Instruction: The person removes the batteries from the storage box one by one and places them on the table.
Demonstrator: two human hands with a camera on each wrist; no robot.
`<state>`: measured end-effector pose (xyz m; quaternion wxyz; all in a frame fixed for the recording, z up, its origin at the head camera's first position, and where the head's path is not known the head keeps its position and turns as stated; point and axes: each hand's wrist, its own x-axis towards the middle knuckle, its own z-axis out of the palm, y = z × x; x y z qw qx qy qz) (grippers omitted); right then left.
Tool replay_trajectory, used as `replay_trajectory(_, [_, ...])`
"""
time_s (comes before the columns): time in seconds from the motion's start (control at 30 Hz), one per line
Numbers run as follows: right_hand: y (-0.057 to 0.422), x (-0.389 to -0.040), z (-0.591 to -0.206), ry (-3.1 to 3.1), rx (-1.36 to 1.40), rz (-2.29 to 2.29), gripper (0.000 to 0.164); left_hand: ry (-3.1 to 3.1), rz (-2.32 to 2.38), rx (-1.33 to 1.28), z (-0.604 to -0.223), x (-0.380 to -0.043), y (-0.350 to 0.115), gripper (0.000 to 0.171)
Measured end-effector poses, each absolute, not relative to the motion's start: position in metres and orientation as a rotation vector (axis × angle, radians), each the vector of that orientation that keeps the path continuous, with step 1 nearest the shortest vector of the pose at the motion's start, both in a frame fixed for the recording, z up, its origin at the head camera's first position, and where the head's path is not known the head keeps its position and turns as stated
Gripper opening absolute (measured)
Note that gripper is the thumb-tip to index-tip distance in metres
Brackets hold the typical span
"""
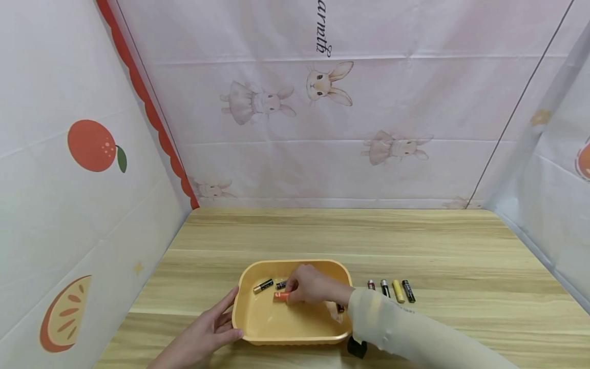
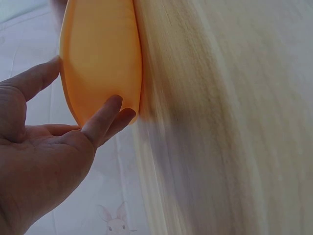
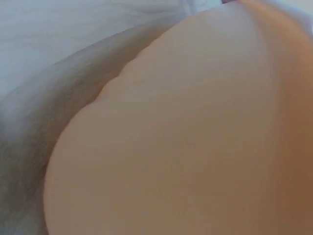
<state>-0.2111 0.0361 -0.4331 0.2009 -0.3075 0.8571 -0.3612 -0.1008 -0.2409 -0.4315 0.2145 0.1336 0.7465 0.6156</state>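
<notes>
A yellow plastic basin [image 1: 276, 333] sits at the front of the table. In the head view, my left hand [image 1: 207, 328] braces its left end, fingers spread along the outside and rim. The left wrist view shows the fingers of that hand [image 2: 54, 152] fairly straight against the basin wall [image 2: 100, 54]. Inside the basin, my right hand [image 1: 311, 284] pinches an orange battery [image 1: 280, 296] between thumb and fingers. Black batteries lie on the basin floor: one with a copper end [image 1: 263, 286], another [image 1: 281, 284] partly behind the fingers, and one [image 1: 340, 308] by the right wall.
Right of the basin, a row of batteries lies on the wooden table [image 1: 461, 256], including a yellow one [image 1: 398, 291] and a black one [image 1: 408, 291]; the sleeve [image 1: 396, 320] crosses close in front. A small black object [image 1: 357, 347] sits at the basin's near right corner. Printed cloth surrounds the table.
</notes>
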Motion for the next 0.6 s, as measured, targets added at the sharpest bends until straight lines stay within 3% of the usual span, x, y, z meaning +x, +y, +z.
replay_trajectory(0.3, [0.047,-0.214,-0.416,2.259,-0.829,-1.271,0.004,2.060,1.705,0.347,-0.430,-0.101,-0.241,0.096])
replay_trajectory(0.6, [0.068,-0.212,-0.388,2.243,-0.817,-1.391,0.009,2.058,1.701,0.346,-0.430,-0.100,-0.242,0.095])
